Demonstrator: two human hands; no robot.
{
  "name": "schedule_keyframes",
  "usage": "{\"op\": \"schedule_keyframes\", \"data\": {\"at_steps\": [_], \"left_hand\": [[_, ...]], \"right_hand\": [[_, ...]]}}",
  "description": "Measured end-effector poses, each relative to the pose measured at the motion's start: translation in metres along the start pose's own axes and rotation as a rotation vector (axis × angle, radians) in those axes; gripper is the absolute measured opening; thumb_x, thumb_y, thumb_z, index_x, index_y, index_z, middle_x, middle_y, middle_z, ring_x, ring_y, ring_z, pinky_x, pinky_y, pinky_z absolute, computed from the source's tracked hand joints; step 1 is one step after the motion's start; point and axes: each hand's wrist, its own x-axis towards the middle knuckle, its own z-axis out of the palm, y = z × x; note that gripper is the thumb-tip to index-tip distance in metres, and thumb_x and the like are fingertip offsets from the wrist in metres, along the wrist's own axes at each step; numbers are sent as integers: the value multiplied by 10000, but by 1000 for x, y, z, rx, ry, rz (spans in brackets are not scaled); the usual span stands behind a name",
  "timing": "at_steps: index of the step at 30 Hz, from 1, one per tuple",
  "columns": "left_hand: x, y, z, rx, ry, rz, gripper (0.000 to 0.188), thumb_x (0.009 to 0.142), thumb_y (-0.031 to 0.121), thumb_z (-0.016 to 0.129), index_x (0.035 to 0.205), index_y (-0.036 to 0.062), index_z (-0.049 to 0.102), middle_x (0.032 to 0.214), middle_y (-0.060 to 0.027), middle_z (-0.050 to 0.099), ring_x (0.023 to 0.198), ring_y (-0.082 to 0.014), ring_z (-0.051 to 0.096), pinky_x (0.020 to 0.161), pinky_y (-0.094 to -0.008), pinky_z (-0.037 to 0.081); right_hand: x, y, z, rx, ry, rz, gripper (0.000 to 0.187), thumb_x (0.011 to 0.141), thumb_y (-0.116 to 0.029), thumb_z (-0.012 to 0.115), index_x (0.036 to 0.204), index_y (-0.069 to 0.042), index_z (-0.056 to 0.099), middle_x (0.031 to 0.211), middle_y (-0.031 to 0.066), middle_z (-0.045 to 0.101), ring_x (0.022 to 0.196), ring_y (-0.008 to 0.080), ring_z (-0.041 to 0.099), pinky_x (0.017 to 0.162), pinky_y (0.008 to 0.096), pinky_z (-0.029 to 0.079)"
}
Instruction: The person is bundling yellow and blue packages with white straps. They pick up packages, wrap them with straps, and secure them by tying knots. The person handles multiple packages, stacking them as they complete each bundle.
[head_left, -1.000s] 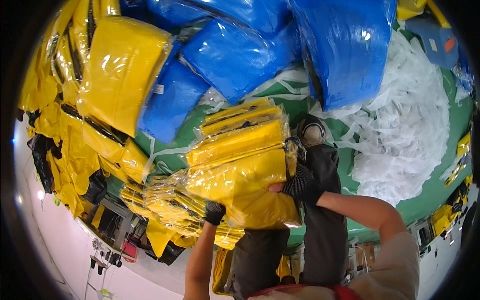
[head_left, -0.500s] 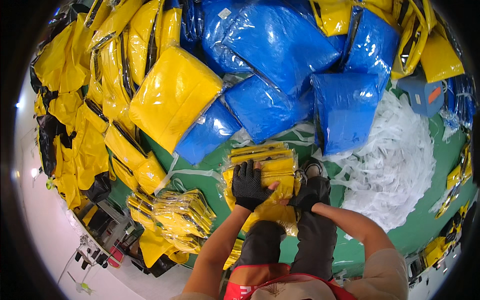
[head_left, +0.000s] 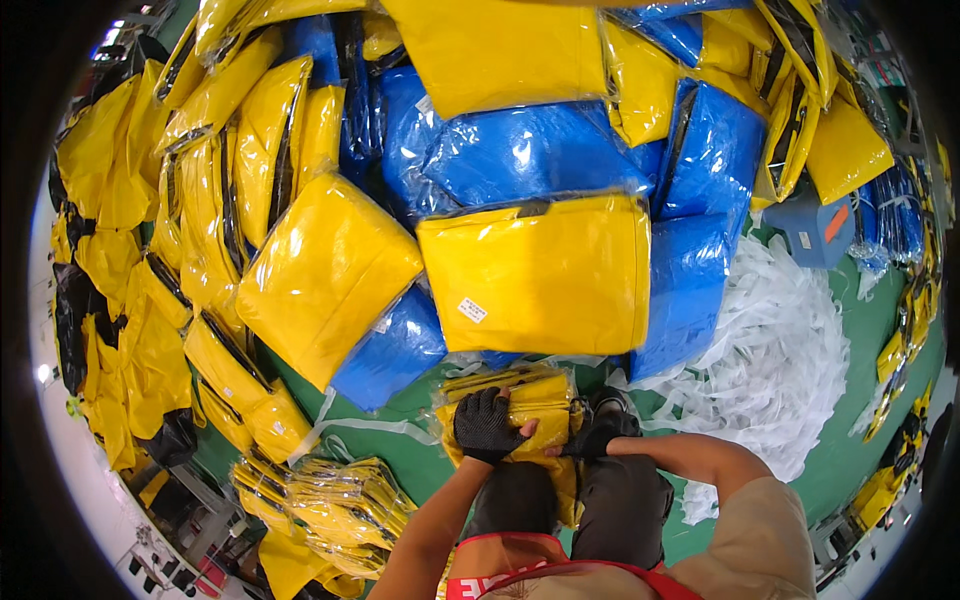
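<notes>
A stack of folded yellow packages in clear plastic (head_left: 540, 400) lies on the floor in front of my knees. My left hand (head_left: 483, 424), in a black fingerless glove, rests flat on its upper left part, fingers stretched out and thumb pointing right. My right hand (head_left: 597, 435), gloved the same way, is against the stack's right side beside my shoe. Its thumb shows over the edge, but the other fingers are mostly hidden. Beyond the stack, a large yellow plastic-wrapped package (head_left: 540, 275) with a white label lies across blue wrapped packages (head_left: 530, 155).
Another yellow package (head_left: 500, 55) shows at the top. White strips (head_left: 765, 360) are heaped at the right near a blue-grey box (head_left: 808, 230). Bundled yellow packages (head_left: 350, 500) sit at lower left. More yellow packages (head_left: 330, 275) pile up on the left above the green floor (head_left: 385, 455).
Two large yellow packages have come into view over the blue ones. The whole view has shifted, so the pile sits lower in the picture. Both hands stay at the stack.
</notes>
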Motion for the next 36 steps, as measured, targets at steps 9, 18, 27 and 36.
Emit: {"op": "schedule_keyframes", "data": {"at_steps": [9, 18, 27, 36], "left_hand": [[54, 16, -45, -233, -705, -747, 471, 770, 397, 567, 1069, 34, 567, 1113, -187, 544, 1018, -328, 512, 861, -388, 410], [77, 47, 29, -2058, 248, -772, 513, 925, 403, 406, 1296, 53, 360, 1289, -57, 443, 1161, -212, 426, 979, -325, 345], [70, -50, -82, -2276, 1187, -426, 465, 891, 329, 518, 1256, 78, 376, 1239, -91, 456, 1112, -231, 465, 943, -375, 397], [31, -206, -39, -2383, 1087, -230, 721, 828, 602, 424, 1328, 90, 336, 1326, -87, 411, 1168, -256, 423, 993, -413, 340]], "right_hand": [[-49, -160, -118, -848, -251, -139, 687, 711, -622, 537, 1141, -87, 561, 1081, 161, 577, 1022, 326, 524, 895, 393, 380], [2, -292, -234, -1013, 497, -301, 967, 527, -646, 690, 1227, -19, 463, 1149, 210, 543, 1070, 339, 523, 908, 373, 409], [11, -584, -104, -1232, 89, -1045, 732, 523, -469, 767, 1077, -28, 583, 1068, 183, 577, 977, 335, 558, 840, 367, 444], [122, -586, -51, -1241, 281, -592, 1123, 504, -775, 584, 1276, 17, 389, 1235, 237, 471, 1121, 337, 485, 929, 354, 389]]}}
